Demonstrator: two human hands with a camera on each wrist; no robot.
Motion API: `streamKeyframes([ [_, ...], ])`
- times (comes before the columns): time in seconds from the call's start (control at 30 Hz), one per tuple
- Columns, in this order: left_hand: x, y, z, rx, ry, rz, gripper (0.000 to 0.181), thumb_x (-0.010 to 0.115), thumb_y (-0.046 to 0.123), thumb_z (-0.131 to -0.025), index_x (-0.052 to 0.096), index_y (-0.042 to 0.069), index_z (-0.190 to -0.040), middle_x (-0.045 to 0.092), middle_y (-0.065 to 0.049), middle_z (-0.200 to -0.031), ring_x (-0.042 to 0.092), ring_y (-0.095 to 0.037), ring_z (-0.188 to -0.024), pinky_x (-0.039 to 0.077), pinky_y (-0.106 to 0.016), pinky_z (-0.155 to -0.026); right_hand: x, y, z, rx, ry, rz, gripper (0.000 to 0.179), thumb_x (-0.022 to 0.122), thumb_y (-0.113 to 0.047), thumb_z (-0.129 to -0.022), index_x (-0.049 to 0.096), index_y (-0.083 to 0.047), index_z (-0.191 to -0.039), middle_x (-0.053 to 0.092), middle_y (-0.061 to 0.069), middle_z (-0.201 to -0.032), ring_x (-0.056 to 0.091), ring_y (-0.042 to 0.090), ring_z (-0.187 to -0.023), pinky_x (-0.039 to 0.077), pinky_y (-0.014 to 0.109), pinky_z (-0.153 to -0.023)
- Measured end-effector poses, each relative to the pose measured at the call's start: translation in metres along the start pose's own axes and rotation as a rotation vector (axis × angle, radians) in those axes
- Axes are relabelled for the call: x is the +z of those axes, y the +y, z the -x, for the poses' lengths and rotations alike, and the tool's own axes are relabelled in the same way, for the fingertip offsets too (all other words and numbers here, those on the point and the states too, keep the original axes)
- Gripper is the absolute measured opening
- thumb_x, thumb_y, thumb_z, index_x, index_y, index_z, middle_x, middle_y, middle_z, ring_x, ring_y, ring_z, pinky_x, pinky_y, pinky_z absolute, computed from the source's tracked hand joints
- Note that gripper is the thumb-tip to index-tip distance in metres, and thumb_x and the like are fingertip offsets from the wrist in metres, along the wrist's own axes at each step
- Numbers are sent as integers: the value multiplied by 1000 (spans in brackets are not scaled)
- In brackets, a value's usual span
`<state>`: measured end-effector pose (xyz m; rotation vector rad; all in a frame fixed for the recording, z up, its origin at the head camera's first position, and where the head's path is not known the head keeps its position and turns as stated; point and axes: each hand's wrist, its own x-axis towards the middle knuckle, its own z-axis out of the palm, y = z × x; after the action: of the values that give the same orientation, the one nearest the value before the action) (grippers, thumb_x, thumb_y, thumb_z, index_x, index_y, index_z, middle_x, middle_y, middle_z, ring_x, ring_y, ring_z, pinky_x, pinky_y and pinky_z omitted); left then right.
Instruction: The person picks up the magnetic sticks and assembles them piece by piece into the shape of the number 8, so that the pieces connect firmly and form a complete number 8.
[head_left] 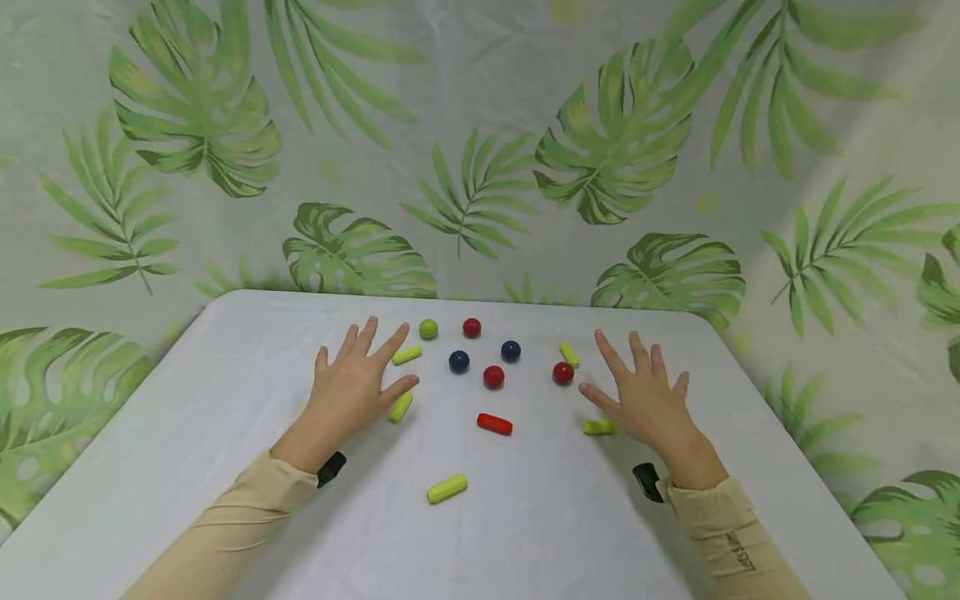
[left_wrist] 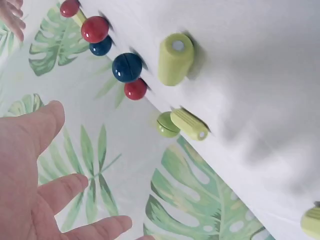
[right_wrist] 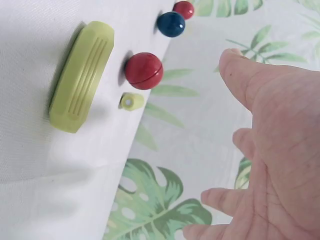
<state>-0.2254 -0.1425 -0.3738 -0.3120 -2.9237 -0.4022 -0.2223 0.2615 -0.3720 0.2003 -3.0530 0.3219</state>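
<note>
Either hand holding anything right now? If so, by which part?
Nothing held. The left hand and right hand are both spread open above the white table.

Left hand (left_wrist: 21, 172), 2 blue balls (left_wrist: 127, 67)

A white table (head_left: 540, 533) with rounded far corners meets a pale backdrop (head_left: 480, 92) printed with broad, split green leaves (head_left: 202, 117), feathery palm fronds (head_left: 467, 200) and faint yellow spots (head_left: 708, 202), spreading behind it and along both sides.
</note>
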Motion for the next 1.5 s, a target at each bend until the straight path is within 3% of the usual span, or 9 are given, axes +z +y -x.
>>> streamKeyframes([
  [0.13,3,8,-1,85,47,-16,73,71,52,-101,44,28,-165,44,-24,-166,47,-49,-150,41,-76,-112,1,0,-1,-14,13,8,85,55,-62,-107,15,-29,-174,15,34,-174,16,66,-157,14,93,-112],
  [0.27,10,14,-3,202,111,-17,66,76,46,-99,56,20,-157,62,-23,-147,66,-45,-127,56,-63,-94,2,1,-2,-40,33,20,81,56,-60,-107,21,-26,-173,24,34,-172,29,67,-152,23,90,-112],
  [0.37,15,19,-4,279,134,17,60,81,40,-97,64,15,-149,69,-19,-132,71,-37,-113,61,-54,-83,3,2,-3,-60,50,26,79,58,-57,-107,26,-23,-172,32,35,-168,40,67,-145,32,87,-110],
  [0.5,20,28,-5,337,93,96,52,84,32,-95,69,11,-141,72,-14,-120,72,-29,-103,63,-45,-81,4,2,-6,-83,65,13,75,60,-53,-107,33,-20,-169,43,35,-161,50,65,-136,45,81,-102],
  [0.7,26,38,-10,366,-25,199,44,82,28,-98,71,9,-136,73,-13,-116,72,-26,-102,63,-40,-85,6,4,-10,-112,71,-19,71,63,-48,-107,40,-15,-166,54,36,-151,59,60,-126,54,74,-90],
  [0.93,39,42,-19,381,-157,278,37,81,23,-98,73,8,-131,75,-12,-117,72,-24,-104,60,-37,-88,8,5,-14,-114,27,-63,67,63,-46,-108,45,-12,-163,58,35,-145,62,57,-123,56,70,-90],
  [1.27,50,51,-27,366,-285,370,33,81,16,-96,76,10,-128,76,-8,-109,70,-20,-99,58,-33,-89,12,2,-22,-94,-59,-123,60,64,-40,-107,51,-12,-159,64,28,-138,66,45,-116,59,62,-86],
  [1.5,58,53,-30,354,-329,408,32,82,15,-96,76,10,-127,75,-7,-107,69,-17,-96,57,-28,-87,15,-1,-30,-84,-100,-122,59,65,-39,-107,51,-14,-158,65,26,-138,67,42,-117,60,59,-85],
])
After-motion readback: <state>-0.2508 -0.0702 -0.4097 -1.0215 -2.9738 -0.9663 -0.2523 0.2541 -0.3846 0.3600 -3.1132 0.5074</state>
